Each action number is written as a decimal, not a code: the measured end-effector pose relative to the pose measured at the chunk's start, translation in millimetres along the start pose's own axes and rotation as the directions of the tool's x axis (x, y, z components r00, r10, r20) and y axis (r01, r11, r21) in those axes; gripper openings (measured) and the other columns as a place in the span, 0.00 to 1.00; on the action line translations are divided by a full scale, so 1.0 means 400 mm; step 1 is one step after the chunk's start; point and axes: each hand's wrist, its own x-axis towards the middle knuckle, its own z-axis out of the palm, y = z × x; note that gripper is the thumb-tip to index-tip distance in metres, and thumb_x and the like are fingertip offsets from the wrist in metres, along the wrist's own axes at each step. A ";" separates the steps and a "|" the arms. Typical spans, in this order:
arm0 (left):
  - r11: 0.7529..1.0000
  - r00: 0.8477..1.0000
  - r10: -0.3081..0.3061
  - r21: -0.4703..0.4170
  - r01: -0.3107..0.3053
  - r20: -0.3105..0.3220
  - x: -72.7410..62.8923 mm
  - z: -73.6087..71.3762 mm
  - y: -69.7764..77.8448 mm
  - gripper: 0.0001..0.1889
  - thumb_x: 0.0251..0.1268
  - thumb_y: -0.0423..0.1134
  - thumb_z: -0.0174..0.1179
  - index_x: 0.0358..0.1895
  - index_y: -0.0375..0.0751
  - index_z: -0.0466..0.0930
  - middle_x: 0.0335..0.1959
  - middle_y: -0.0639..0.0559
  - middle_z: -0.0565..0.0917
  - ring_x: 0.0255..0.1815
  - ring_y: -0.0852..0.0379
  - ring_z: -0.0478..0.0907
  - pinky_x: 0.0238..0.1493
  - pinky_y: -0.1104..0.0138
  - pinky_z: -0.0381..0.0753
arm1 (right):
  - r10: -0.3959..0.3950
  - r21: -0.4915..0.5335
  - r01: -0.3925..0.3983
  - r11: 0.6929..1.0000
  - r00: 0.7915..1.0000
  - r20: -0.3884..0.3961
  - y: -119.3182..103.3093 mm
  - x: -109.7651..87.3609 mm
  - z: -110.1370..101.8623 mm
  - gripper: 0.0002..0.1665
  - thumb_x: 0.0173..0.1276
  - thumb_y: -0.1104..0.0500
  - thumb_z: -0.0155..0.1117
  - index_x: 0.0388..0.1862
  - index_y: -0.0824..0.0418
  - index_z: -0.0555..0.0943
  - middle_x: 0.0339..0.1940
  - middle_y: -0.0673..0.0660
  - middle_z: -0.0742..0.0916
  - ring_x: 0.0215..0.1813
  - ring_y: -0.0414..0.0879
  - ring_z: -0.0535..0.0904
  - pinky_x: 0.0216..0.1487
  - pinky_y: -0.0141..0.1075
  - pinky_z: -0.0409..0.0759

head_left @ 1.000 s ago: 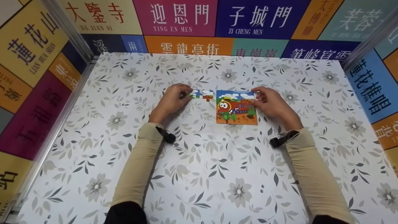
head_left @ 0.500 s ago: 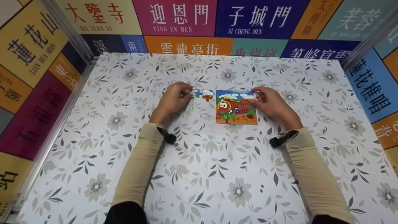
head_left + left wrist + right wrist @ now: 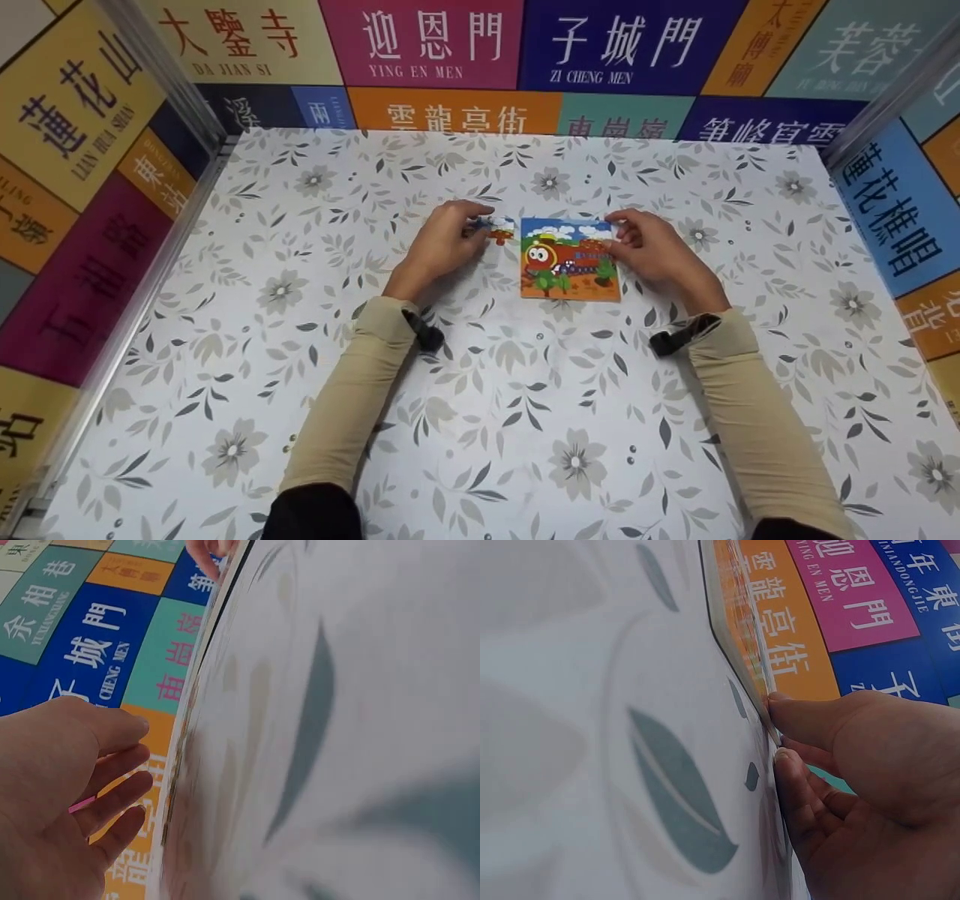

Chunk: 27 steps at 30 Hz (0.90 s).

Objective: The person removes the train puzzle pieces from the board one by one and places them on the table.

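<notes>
My left hand is over the left of two small jigsaw puzzle pieces, with its index finger and thumb on either side of it. That piece is mostly covered. Just right of it lies the other puzzle piece, with white clouds and a red-brown knob on its lower edge. A square picture card of a smiling red train lies farther right. At the card's upper right edge, my right hand holds it between thumb and fingers. The right wrist view shows the thumb against the card's edge.
A white tabletop printed with grey leaves and flowers carries everything. Colourful panels with Chinese lettering stand along its back and sides. Both wrists wear dark bands over beige sleeves.
My left hand has moved right, from the left end of the pieces to over the left one, which now sits closer to its neighbour. The right hand and card stay put.
</notes>
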 end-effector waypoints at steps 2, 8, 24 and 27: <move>1.000 1.000 0.009 0.015 -0.009 0.002 0.005 0.011 0.010 0.19 0.78 0.39 0.65 0.67 0.41 0.86 0.65 0.45 0.88 0.68 0.47 0.83 0.73 0.56 0.79 | 0.001 0.005 -0.001 1.000 1.000 -0.004 -0.001 0.000 0.001 0.30 0.83 0.56 0.65 0.79 0.60 0.74 0.53 0.63 0.81 0.56 0.55 0.80 0.60 0.49 0.76; 0.999 0.999 0.030 0.010 -0.031 0.029 0.019 0.042 0.042 0.20 0.77 0.39 0.66 0.67 0.41 0.86 0.64 0.45 0.88 0.67 0.48 0.84 0.71 0.58 0.80 | 0.022 0.004 -0.022 1.000 1.000 -0.005 -0.004 0.000 0.002 0.30 0.83 0.55 0.65 0.79 0.59 0.73 0.54 0.62 0.81 0.56 0.55 0.79 0.61 0.50 0.76; 0.996 0.994 0.023 0.078 -0.031 0.103 0.043 0.089 0.098 0.22 0.76 0.41 0.67 0.68 0.40 0.86 0.64 0.44 0.88 0.66 0.47 0.82 0.71 0.55 0.80 | 0.018 0.001 -0.018 1.000 1.000 -0.002 -0.002 0.002 0.002 0.31 0.82 0.54 0.66 0.79 0.59 0.73 0.55 0.64 0.81 0.58 0.56 0.80 0.63 0.52 0.77; 0.993 0.993 0.006 0.113 -0.019 0.117 0.046 0.095 0.107 0.22 0.76 0.43 0.67 0.69 0.41 0.85 0.65 0.44 0.88 0.69 0.46 0.81 0.74 0.54 0.78 | 0.010 0.001 -0.010 1.000 1.000 -0.005 -0.001 0.003 0.001 0.31 0.82 0.55 0.66 0.79 0.60 0.73 0.55 0.64 0.81 0.58 0.56 0.80 0.64 0.51 0.77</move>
